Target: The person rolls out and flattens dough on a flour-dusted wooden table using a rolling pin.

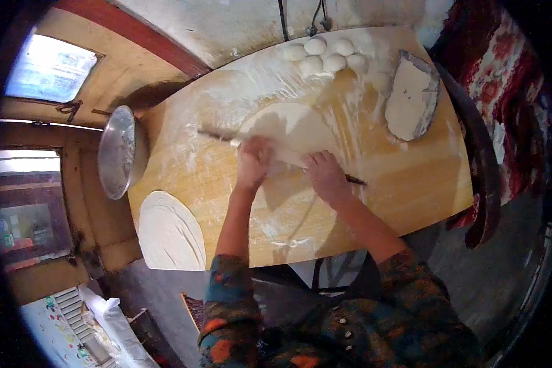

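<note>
A thin dark rolling pin (218,133) lies slantwise across the floured board, its middle covered by the near edge of a round dough sheet (294,122). My left hand (256,161), a little blurred, is closed over the dough-covered pin toward its left end. Closer to the other end, my right hand (327,176) bends its fingers over the pin and dough. Beyond both hands the rest of the sheet spreads flat, partly in shadow. Some of the pin is hidden under dough and fingers.
Several dough balls (335,62) sit at the board's far edge. A tray of flour (409,98) stands at the right. Folded flat dough sheets (170,233) overlap the near left edge. A metal bowl (118,152) is tilted at the left, beside wooden cabinets.
</note>
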The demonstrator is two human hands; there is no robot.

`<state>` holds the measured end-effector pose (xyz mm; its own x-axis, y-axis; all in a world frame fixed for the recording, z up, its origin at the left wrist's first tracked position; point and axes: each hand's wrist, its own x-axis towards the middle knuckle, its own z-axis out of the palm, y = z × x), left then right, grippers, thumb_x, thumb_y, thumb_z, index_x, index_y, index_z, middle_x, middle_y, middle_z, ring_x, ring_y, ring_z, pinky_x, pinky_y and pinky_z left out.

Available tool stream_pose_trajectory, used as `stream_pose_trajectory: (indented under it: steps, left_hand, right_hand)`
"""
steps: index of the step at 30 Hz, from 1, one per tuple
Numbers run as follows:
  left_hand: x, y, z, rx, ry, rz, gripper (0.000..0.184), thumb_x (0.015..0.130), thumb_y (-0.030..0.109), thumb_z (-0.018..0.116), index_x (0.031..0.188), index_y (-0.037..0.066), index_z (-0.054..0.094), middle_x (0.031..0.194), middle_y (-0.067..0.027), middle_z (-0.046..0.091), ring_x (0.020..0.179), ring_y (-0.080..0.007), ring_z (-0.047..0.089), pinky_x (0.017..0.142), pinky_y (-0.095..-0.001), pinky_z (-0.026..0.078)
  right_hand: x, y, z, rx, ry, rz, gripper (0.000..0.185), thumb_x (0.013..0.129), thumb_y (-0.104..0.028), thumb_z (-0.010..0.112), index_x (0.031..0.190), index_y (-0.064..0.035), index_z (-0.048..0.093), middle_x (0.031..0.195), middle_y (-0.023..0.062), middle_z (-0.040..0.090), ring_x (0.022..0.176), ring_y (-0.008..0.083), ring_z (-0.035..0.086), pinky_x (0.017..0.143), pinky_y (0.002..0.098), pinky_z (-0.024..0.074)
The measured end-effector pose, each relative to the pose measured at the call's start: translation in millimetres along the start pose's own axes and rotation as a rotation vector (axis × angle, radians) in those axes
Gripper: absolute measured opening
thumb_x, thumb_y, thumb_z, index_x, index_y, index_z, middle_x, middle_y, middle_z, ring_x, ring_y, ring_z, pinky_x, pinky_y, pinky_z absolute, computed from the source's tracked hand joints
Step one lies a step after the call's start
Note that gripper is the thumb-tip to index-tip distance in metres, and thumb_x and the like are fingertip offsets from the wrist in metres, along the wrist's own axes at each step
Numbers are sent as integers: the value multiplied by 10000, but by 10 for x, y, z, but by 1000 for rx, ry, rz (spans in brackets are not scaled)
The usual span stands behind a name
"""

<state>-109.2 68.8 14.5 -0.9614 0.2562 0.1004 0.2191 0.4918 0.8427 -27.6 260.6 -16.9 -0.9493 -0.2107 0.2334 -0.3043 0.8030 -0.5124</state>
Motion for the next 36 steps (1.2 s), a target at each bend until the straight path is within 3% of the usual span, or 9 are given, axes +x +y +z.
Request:
stream_pose_trajectory:
  steps: [2,4,12,16,23,27,29,33,36]
  left_hand:
    - [-371,57,-144,608,-85,318,230,853,190,642,1062,93,649,997,-83,647,1024,-278,569,940,-458,388]
    - [-866,51,-163,586,-124,338,287,803,202,669,1080,127,650,1020,-64,630,1009,-275,563,926,-470,381]
    - [-1637,515,-57,520,56,108,401,828,98,603,1228,79,580,1155,-129,575,1115,-322,524,949,-494,363]
    - [-1895,436,-36,603,-162,-108,675,825,201,645,1431,82,374,1442,-186,393,1381,-368,302,1118,-530,198]
    - [-115,-277,-166,843,220,-124,650,920,391,479,1456,62,317,1516,-164,304,1376,-380,298,1121,-558,181]
    - [-619,-155,-149,782,14,-105,723,880,406,555,1467,72,297,1528,-174,277,1393,-383,272,1131,-559,156]
    - [-1397,125,-111,724,-181,-170,775,849,409,604,1476,90,281,1542,-160,252,1411,-381,235,1138,-563,133]
    - [-1122,93,-246,704,-325,-272,774,842,404,618,1474,104,288,1554,-141,230,1431,-354,198,1141,-568,111]
    - [79,-760,-580,859,271,-11,622,928,363,526,1455,100,325,1496,-164,334,1386,-338,298,1115,-561,186]
  right_hand:
    - [-147,95,-58,-15,5,-142,328,784,-119,563,1095,-17,579,1053,118,594,1001,300,537,900,459,426]
    - [-416,146,-193,-68,-64,-260,316,783,-121,555,1080,-15,586,1056,124,595,995,302,543,887,451,435]
    - [-685,-422,-556,-269,-154,21,576,816,-296,635,1288,9,508,1325,200,483,1235,325,437,1037,522,306]
    - [-685,-342,-450,-365,-335,-101,720,793,-422,656,1336,6,456,1365,199,452,1283,342,395,1084,517,238]
    - [838,-46,-111,-461,-55,39,687,833,-371,624,1388,-29,407,1448,200,368,1337,365,341,1117,528,204]
    - [332,97,-191,-513,-155,-116,608,877,-398,547,1368,-53,451,1445,207,368,1365,397,287,1098,586,216]
    - [-180,-133,-520,-377,-561,-62,561,891,-339,514,1371,-55,448,1464,188,356,1382,391,266,1102,575,213]
    - [-167,99,-276,-525,-381,-192,515,881,-278,508,1339,-45,473,1430,191,397,1344,375,322,1081,545,258]
    - [1290,353,-145,-750,-251,61,466,871,-235,549,1306,-76,498,1315,186,512,1221,339,464,1047,477,335]
